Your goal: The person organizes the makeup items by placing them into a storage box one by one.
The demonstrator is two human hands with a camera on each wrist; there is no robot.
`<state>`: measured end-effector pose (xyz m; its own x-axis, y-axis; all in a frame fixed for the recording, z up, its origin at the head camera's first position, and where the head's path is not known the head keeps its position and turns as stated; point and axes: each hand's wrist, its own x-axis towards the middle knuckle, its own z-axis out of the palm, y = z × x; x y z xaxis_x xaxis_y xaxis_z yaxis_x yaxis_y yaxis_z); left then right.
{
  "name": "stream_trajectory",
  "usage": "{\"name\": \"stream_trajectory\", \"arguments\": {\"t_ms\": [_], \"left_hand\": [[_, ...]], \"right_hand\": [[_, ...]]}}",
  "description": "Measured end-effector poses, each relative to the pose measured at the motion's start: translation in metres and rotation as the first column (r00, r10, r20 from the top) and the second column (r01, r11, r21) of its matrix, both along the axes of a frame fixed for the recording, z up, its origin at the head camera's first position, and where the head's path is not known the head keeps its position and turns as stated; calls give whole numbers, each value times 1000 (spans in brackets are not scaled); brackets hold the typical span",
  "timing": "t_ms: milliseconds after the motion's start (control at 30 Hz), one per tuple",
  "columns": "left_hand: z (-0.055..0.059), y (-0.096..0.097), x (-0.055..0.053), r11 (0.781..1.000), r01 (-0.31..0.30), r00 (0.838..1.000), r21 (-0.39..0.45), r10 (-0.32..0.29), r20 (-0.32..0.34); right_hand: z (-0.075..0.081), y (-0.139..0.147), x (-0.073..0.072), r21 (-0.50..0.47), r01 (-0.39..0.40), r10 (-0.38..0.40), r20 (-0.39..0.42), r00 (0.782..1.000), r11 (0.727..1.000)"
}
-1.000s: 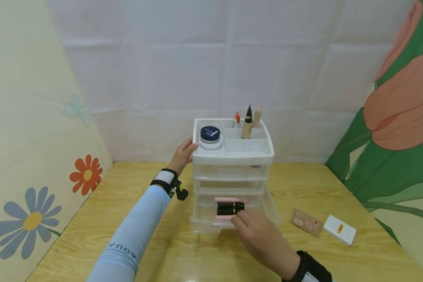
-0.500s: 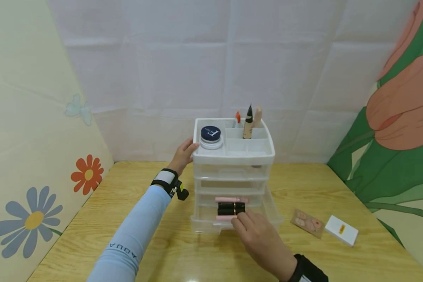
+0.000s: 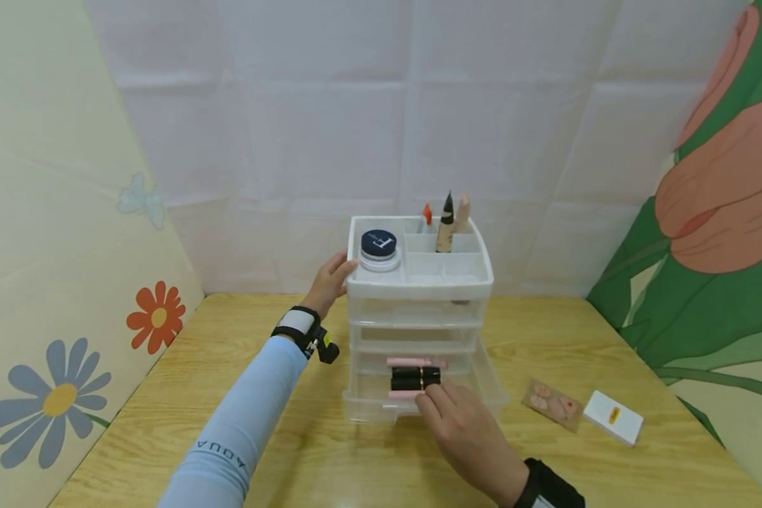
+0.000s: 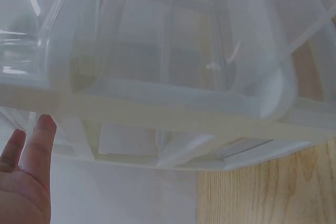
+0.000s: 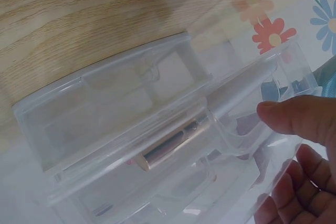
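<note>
A white plastic drawer organizer (image 3: pixel 419 291) stands on the wooden table, its bottom drawer (image 3: pixel 371 408) pulled out. At the organizer's upper left side, my left hand (image 3: pixel 327 282) rests with extended fingers against the wall; its fingers (image 4: pixel 38 150) show beside the frame in the left wrist view. My right hand (image 3: pixel 466 430) grips the drawer's front edge near its right part, thumb on one side and curled fingers on the other in the right wrist view. Inside the drawer lie black lipstick tubes (image 3: pixel 406 379) with gold bands, between a pink tube (image 3: pixel 408 362) and another pink item (image 3: pixel 403 395).
On the organizer's top sit a navy-lidded jar (image 3: pixel 379 247), a beige-and-black pen-like tube (image 3: pixel 445 226) and an orange-tipped item (image 3: pixel 427 214). To the right on the table lie a brown patterned flat packet (image 3: pixel 552 404) and a white box (image 3: pixel 613 418). A white cloth (image 3: pixel 279 141) hangs behind.
</note>
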<state>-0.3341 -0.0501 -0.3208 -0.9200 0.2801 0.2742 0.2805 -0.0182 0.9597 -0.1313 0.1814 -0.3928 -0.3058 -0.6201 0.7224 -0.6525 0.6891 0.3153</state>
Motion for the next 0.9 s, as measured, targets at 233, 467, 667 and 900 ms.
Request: {"name": "stream_trajectory", "arguments": {"t_ms": [233,467,667,900], "left_hand": [[-1,0,0,1000,1,1000,-24,-1,-1],[0,0,-1,1000,1,1000,-26,-1,-3],[1,0,-1,1000,3,1000,-16,-3,3],[0,0,0,1000,0,1000,-7,0,10]], "right_hand": [[2,1,3,17,31,-32,71,997,999],[3,0,2,13,33,-34,99,995,999],[3,1,-1,7,14,-15,65,998,1000],[1,5,-8,-9,10,-10,34,999,1000]]}}
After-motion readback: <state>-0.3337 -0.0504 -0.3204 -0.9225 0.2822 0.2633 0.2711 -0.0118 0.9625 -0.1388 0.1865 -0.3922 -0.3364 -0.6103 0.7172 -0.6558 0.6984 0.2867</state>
